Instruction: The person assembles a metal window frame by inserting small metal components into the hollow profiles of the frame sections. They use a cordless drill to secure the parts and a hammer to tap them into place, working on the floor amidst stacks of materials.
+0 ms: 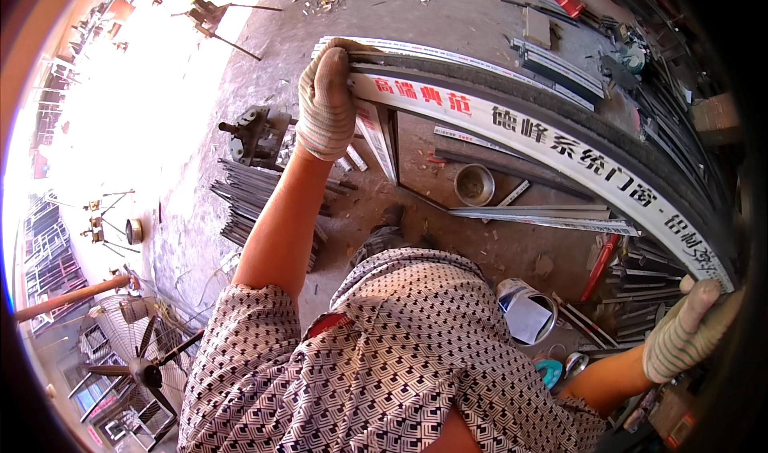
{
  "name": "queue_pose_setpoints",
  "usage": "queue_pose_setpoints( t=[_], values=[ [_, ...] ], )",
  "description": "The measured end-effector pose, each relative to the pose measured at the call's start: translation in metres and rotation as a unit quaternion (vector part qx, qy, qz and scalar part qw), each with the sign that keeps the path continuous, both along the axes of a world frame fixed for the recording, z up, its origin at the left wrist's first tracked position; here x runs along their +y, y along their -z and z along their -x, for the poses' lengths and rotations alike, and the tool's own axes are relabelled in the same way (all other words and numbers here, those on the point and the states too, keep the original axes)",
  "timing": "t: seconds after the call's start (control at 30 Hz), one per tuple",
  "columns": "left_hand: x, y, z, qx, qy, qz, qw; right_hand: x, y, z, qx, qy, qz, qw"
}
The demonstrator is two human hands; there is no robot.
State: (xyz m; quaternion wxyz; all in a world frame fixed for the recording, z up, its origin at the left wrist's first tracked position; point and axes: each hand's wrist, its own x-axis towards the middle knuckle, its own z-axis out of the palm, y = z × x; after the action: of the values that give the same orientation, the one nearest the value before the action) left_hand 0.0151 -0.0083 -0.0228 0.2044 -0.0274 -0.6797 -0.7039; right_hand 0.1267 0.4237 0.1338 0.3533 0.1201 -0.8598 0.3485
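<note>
white film and dark grey metal face the long, smooth bar, bowed by the lens and raised before the body, with the left hand in a ribbed, striped knit glove wrapped around its left end and the similarly gloved right hand at its right end, its grip lost in the dark rim, so i cannot tell how closed it is. beyond, a round, shiny metal bowl sits on the rough, littered grey floor, and a wire-caged fan with dark blades shows at lower left.
</note>
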Motion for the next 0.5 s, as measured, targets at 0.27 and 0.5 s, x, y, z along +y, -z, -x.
queue_pose_setpoints(
  t=[0.27,0.5],
  values=[
    [0.003,0.003,-0.004,0.026,0.017,-0.010,0.999,0.007,0.037,0.038,-0.065,-0.035,0.058,0.996],
    [0.003,-0.008,-0.007,0.000,0.011,0.075,0.997,0.012,0.076,0.037,-0.101,-0.056,0.151,0.982]
  ],
)
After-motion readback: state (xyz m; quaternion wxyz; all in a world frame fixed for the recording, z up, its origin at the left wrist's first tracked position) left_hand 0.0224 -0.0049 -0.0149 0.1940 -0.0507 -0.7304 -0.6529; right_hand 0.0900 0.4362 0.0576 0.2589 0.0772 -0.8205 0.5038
